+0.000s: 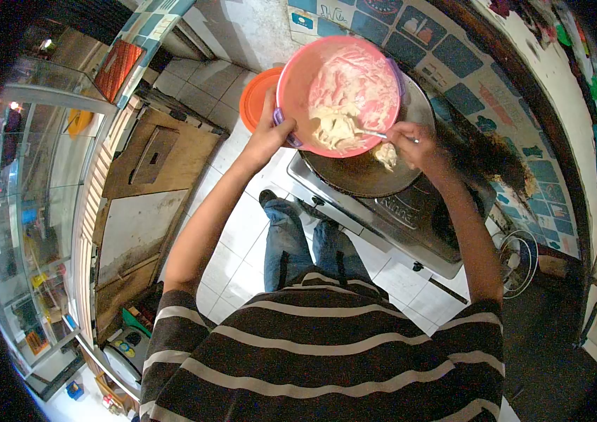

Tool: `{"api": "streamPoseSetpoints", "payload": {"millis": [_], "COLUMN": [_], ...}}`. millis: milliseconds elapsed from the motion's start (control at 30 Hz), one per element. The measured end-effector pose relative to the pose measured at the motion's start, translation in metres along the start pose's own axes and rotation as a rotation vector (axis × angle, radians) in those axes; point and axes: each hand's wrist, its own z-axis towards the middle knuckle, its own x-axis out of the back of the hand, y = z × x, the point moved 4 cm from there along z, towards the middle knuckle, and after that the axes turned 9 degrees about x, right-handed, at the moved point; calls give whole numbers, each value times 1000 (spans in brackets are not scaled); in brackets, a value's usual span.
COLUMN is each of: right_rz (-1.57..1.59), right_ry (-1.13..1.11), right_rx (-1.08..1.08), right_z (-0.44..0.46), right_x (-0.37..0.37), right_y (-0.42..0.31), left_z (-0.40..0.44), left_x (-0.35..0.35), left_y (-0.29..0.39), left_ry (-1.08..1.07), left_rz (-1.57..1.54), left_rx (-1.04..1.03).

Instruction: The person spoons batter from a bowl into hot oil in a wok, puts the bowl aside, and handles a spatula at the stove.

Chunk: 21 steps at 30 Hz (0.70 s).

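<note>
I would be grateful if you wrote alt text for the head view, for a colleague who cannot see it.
A person's left hand holds a pink bowl of pale, sticky batter partly over a large, dark pan on a stove, while the right hand grips a metal utensil in the bowl. An orange container shows behind the left hand.
</note>
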Motion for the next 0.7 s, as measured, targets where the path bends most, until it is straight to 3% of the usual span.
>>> {"api": "streamPoseSetpoints", "payload": {"millis": [133,267,367,467,700], "right_rz": [-12,27,65,35,18], "right_ry": [-24,-45,-25,-5,-18], "right_rx": [141,-17,-6,4,39], "right_z": [8,14,20,19,21], "right_x": [18,32,38,42,44], "right_y": [-25,-17,-9,-21,-24], "left_z": [6,11,11,1,6], "left_x": [7,18,21,16,17], "left_y": [-15,-33,-37,-17,-24], "left_ry": [-6,31,25,-7,-4], "left_rz": [30,18,-49,1,12], "left_rx": [47,109,119,271,194]}}
